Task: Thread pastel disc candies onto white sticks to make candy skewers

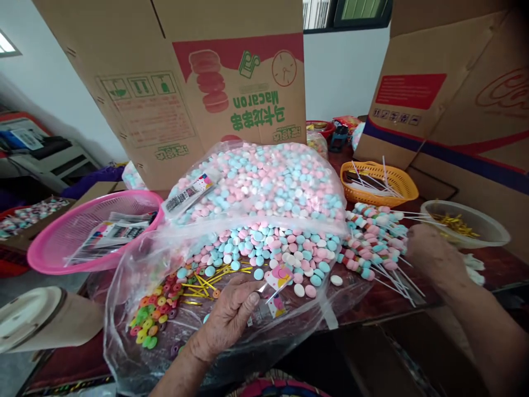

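The left hand (231,313) pinches one packet (279,275) between thumb and fingers, before candies (308,256) too many to count; a second packet (276,307) lies just below. The blurred right hand (433,251) is between one pile of skewers (372,236) and one bowl (494,234); I cannot tell how open it is or whether it holds anything. Two baskets show: one pink basket (52,245), one yellow basket (361,195).

One head-worn camera looks forward and down across the table (504,266), close above the left hand (231,317) and right hand (436,256), with the wearer's clothing (281,389) at the bottom edge. It faces an upright cardboard box (231,77); the dark upper right corner is hard to make out.
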